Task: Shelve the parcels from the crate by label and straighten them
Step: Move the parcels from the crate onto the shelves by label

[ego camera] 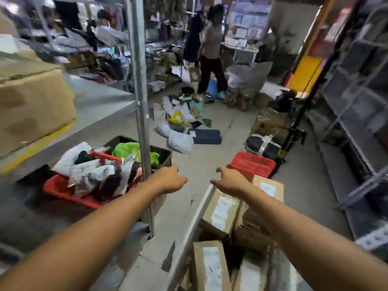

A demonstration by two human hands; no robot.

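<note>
L hand (168,179) out fwd, loose, empty | R hand (228,181) same, over parcels (222,213)

Two hands (168,179), two red crates (63,190)

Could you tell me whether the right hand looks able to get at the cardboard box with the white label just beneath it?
Probably yes. The right hand hovers empty just above the cardboard box, whose labelled top faces up with nothing lying on it. Neighbouring boxes crowd its sides, though.

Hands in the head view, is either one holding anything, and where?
Nothing is held. The left hand and right hand hang over the floor with loosely curled fingers.
</note>
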